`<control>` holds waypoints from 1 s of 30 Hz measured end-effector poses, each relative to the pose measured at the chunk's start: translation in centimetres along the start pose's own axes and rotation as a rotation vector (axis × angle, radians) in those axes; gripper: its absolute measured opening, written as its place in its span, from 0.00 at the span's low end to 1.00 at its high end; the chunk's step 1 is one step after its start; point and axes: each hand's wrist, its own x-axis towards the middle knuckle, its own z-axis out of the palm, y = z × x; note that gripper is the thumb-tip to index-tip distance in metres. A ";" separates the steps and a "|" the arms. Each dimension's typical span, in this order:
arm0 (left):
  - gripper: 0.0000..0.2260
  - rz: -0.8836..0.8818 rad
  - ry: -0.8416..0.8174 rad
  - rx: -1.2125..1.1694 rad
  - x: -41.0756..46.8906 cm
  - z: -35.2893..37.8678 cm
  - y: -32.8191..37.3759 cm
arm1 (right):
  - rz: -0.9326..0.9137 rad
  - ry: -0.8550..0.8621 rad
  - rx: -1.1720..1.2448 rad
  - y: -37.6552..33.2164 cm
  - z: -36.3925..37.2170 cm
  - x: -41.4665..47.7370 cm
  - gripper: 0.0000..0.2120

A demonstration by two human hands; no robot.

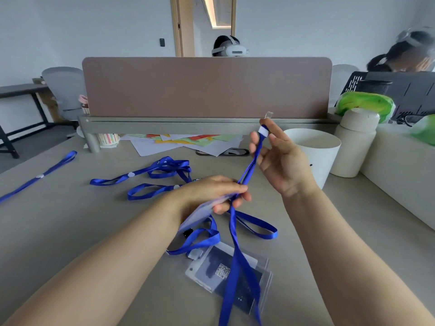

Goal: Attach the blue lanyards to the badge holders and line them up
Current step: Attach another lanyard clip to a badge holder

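Observation:
My right hand (277, 158) pinches the white-tipped end of a blue lanyard (250, 165), lifted above the table, with a clear clip strap sticking up past my fingers. My left hand (211, 192) grips a clear badge holder (200, 215) together with the same lanyard lower down; its strap hangs toward me. A stack of clear badge holders (211, 274) with dark cards lies on the table near me, under the hanging strap. Another lanyard (197, 238) loops beside the stack. More loose lanyards (162, 170) lie in the middle, one (40, 176) stretched at far left.
A white round bin (315, 158) and a cream bottle (353, 142) stand at right, beside a cream box. Coloured papers (188, 142) lie under the brown desk divider (207, 88). Two people wearing headsets sit beyond it. A grey chair stands at back left.

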 end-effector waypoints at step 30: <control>0.24 0.291 0.347 -0.185 3.2 -3.6 6.5 | 0.094 -0.068 -1.123 -1.1 -3.0 0.1 0.02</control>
